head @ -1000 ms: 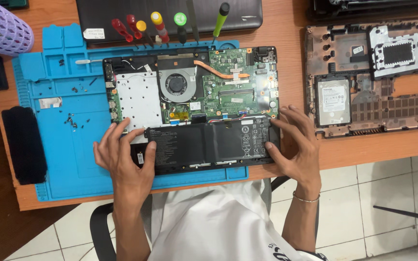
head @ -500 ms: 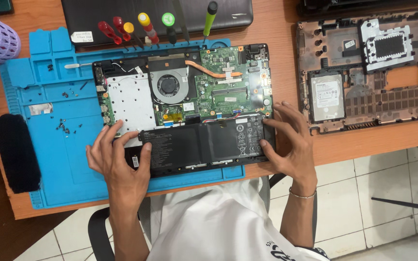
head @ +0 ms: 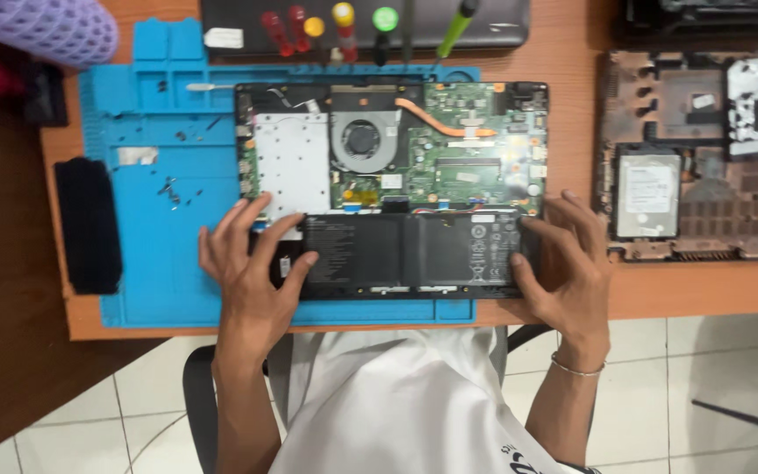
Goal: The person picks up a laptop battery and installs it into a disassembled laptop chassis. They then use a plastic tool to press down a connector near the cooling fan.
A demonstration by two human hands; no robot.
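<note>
Battery: long black pack, lay flat along the near edge of the opened laptop, on the near part of the blue mat.
Left hand: rested on the battery's left end, fingers spread, thumb laid over the pack's top face near the corner.
Left grip: open and flat, pressing or steadying rather than wrapped; possibly hooked under the edge, not clear from this angle.
Right hand: set against the battery's right end, fingers fanned over the laptop's corner, thumb against the pack's near side.
Right grip: loosely curled, touching the pack's end; no full clasp seen.
Laptop internals: round fan at middle, copper heat pipe running right of it, green board on the right, silver plate on the left.
Mat: blue work mat under the laptop, small dark screws scattered on its left part.
Black pad: dark oblong at the mat's left edge.
Screwdrivers: row of coloured handles beyond the laptop, on a dark tray.
Second chassis: brown bottom cover well to the right, with a silver drive seated in it.
Desk: orange-brown wooden top.
Basket: purple mesh piece at far left corner.
Wrist: thin bracelet on the right arm.
</note>
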